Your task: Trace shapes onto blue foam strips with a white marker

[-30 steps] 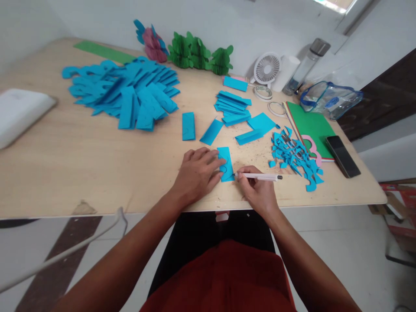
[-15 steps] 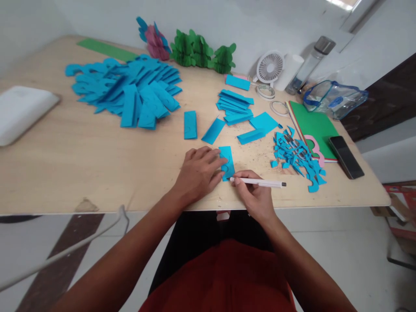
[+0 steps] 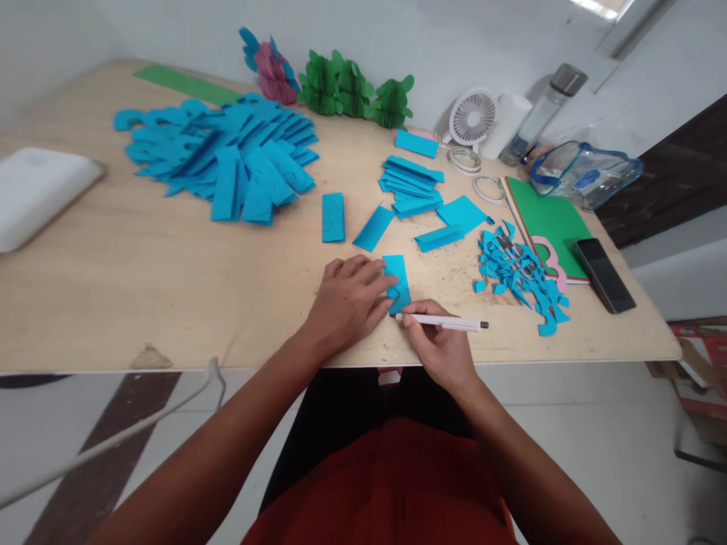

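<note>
A small blue paper strip [image 3: 400, 286] with a dark curved line drawn on it lies near the table's front edge. My left hand [image 3: 349, 299] rests flat on its left side, fingers spread, fingertips on the paper. In my right hand [image 3: 440, 344] is a white pen [image 3: 446, 322] with a dark end, its tip at the strip's lower edge. Just beyond the strip lie a blue folded piece [image 3: 333, 218] and another folded blue piece [image 3: 373, 228]. Further back is a stack of folded blue papers [image 3: 410, 185].
A large heap of blue paper pieces [image 3: 227, 159] covers the back left. Blue scraps [image 3: 514, 265] lie at right beside a green sheet [image 3: 553, 219] and a phone [image 3: 605, 275]. A small fan [image 3: 472, 117], a bottle [image 3: 542, 113] and green paper shapes [image 3: 335, 83] stand along the wall.
My right hand and the pen have shifted slightly left and down along the strip's lower edge. My left hand has stayed in place on the paper.
</note>
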Demonstrator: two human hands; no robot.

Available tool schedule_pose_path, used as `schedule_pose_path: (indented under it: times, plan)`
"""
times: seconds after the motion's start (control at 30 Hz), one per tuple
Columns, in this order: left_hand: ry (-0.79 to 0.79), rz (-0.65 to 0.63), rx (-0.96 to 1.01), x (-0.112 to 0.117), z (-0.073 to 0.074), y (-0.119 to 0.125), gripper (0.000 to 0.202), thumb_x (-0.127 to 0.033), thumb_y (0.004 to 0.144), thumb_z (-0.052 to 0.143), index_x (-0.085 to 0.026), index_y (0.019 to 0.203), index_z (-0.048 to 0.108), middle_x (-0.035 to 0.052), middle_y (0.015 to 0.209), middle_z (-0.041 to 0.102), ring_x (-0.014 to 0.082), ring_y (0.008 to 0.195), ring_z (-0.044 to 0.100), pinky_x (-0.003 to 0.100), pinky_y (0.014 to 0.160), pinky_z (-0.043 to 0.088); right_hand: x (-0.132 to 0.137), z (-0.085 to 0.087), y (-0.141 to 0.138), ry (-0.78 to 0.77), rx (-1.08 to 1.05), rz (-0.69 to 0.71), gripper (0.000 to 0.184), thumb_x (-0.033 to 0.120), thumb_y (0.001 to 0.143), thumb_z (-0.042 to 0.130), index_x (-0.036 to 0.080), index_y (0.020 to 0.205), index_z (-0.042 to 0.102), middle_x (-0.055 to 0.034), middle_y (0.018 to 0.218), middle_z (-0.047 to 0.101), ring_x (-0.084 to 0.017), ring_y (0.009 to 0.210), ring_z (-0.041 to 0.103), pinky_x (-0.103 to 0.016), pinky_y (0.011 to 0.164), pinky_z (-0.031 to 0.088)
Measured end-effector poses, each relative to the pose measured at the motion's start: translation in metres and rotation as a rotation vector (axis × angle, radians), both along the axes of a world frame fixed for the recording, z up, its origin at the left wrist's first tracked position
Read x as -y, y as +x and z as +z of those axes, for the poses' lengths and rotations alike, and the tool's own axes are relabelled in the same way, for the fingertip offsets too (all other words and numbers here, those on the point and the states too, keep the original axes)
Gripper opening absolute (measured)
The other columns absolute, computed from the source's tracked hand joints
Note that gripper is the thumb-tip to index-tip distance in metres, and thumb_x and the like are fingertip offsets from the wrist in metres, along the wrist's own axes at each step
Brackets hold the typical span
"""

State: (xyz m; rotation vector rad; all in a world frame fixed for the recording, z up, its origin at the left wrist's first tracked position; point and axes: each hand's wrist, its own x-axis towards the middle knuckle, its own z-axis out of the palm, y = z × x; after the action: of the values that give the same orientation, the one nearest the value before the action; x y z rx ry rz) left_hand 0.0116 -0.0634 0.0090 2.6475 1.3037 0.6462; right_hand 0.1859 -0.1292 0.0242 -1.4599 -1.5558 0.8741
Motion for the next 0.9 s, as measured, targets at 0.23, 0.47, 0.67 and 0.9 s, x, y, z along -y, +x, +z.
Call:
schedule_pose_path:
  times: [0.23,0.47,0.67,0.9]
  plan:
    - [0.007,-0.003,-0.006,0.0,-0.0002,0.0,0.032,-0.032,0.093,0.047,-0.025,0.117,0.068,0.0111,0.131,0.064,0.0342,0.122,0.051,0.053,0.097,0.037,0.0002,-0.0011,0.0002,0.046,0.08,0.012,0.011,0.026,0.089,0.056,0.022,0.088,0.066,-0.0046,0.085,0.071,-0.018,0.076,0.065,-0.031,0.07,0.052]
    - [0.007,0.001,-0.004,0.0,0.0003,0.0001,0.032,-0.032,0.093,0.047,-0.025,0.117,0.068,0.0108,0.13,0.064,0.0337,0.121,0.051,0.053,0.097,0.036,0.0007,-0.0012,0.0006,0.053,0.09,0.021,0.011,0.026,0.09,0.055,0.023,0.088,0.066,-0.0042,0.086,0.071,-0.017,0.078,0.065,-0.031,0.072,0.052]
    - [0.008,-0.002,-0.011,-0.0001,0.0,0.0004,0.033,-0.032,0.093,0.048,-0.024,0.117,0.069,0.0111,0.131,0.064,0.0344,0.121,0.051,0.054,0.097,0.037,0.0008,-0.0016,0.0008,0.066,0.087,0.023,0.011,0.025,0.089,0.055,0.022,0.088,0.065,-0.004,0.085,0.071,-0.017,0.076,0.064,-0.03,0.07,0.051]
    - [0.019,0.001,-0.013,-0.0006,-0.0012,0.0004,0.032,-0.032,0.093,0.049,-0.024,0.117,0.068,0.0107,0.131,0.064,0.0344,0.121,0.052,0.053,0.097,0.037,0.0006,-0.0041,0.0023,0.077,0.077,0.031,0.01,0.024,0.09,0.056,0.022,0.088,0.065,-0.0037,0.085,0.07,-0.017,0.075,0.063,-0.03,0.069,0.05]
